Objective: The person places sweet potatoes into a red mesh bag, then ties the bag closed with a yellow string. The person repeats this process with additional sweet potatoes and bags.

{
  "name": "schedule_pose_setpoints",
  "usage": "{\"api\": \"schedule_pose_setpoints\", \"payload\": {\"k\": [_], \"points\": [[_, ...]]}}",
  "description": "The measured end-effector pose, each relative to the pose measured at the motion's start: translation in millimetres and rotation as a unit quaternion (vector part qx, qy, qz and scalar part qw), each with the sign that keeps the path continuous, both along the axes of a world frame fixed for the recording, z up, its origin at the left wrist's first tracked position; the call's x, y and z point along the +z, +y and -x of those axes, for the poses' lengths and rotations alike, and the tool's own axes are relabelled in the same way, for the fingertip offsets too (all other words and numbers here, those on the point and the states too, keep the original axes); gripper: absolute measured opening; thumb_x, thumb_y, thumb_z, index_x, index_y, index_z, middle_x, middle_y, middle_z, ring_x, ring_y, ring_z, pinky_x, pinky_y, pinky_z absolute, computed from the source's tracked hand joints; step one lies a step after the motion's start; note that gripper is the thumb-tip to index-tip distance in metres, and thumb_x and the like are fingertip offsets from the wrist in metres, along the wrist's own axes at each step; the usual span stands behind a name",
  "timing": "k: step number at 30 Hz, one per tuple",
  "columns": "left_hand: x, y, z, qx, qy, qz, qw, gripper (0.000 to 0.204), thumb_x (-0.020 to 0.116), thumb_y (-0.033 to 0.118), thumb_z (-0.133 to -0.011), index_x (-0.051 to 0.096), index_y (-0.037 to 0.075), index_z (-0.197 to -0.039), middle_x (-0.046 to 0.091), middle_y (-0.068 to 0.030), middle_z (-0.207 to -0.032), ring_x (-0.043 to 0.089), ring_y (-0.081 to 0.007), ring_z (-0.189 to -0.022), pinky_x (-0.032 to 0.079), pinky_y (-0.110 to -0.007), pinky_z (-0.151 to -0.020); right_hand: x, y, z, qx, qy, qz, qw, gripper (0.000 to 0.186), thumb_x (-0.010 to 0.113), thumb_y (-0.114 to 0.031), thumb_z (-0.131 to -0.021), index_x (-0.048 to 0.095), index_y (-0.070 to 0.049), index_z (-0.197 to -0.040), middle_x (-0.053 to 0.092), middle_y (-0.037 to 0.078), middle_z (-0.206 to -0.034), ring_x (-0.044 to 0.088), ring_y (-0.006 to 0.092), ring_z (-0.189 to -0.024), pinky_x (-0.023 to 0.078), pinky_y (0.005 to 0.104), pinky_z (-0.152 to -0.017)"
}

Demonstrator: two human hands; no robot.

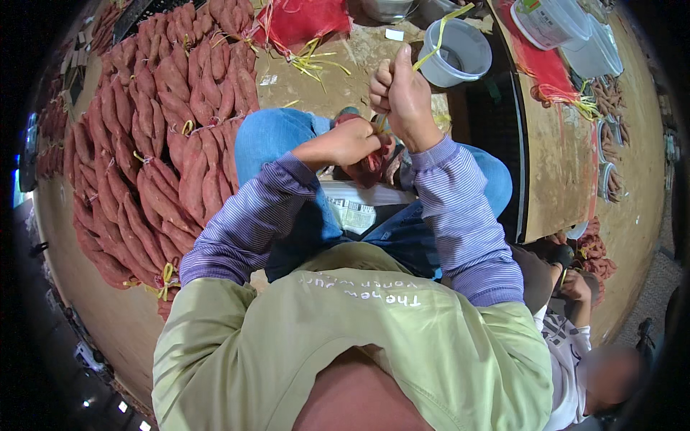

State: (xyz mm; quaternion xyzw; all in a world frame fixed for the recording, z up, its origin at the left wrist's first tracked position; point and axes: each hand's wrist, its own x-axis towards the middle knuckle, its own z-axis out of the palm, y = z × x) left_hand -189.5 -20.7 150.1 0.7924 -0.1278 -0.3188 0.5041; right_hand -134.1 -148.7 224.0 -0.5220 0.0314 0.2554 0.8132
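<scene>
My right hand (404,93) is closed in a fist around a yellow tie strip (440,36), whose loose end sticks up past the thumb. Lower and to the left, my left hand (348,144) pinches at the top of a dark red bundle (368,169) between my knees. A short piece of the strip runs down from the right fist toward the left fingers. The left fingertips partly hide where strip and bundle meet. I cannot tell whether the bundle is bare sweet potatoes or a filled mesh bag.
Rows of tied sweet potatoes (144,165) cover the floor at left. A red mesh bag pile (305,25) with yellow strips (310,63) lies ahead. A clear plastic tub (471,57) stands beside a wooden board (557,165). Another person (571,337) sits at lower right.
</scene>
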Motion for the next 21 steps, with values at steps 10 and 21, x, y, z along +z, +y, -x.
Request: {"api": "schedule_pose_setpoints", "payload": {"k": [10, 21], "points": [[21, 14, -15, 0.125, 0.196, 0.135, 0.963, 0.040, 0.049, 0.032, -0.098, 0.066, 0.000, -0.079, 0.063, -0.0039, -0.073, 0.052, -0.0092, -0.063, 0.040, -0.022, -0.059, -50, -64, 24, 0.156, -0.237, 0.467, 0.837, 0.050, 0.049, -0.046, -0.096, 0.063, 0.003, -0.095, 0.065, 0.016, -0.079, 0.063, 0.0250, -0.074, 0.048, 0.0384, -0.069], [30, 17, -31, 0.032, 0.111, 0.021, 0.993, 0.017, 0.070, 0.005, -0.080, 0.072, -0.002, -0.096, 0.070, -0.0084, -0.099, 0.062, -0.0130, -0.093, 0.048, -0.026, -0.086, -66, -52, 69, 0.069, -0.065, 0.239, 0.966, 0.021, 0.053, -0.015, -0.094, 0.065, 0.000, -0.103, 0.066, 0.006, -0.084, 0.060, 0.0101, -0.072, 0.048, 0.0246, -0.066]]}}
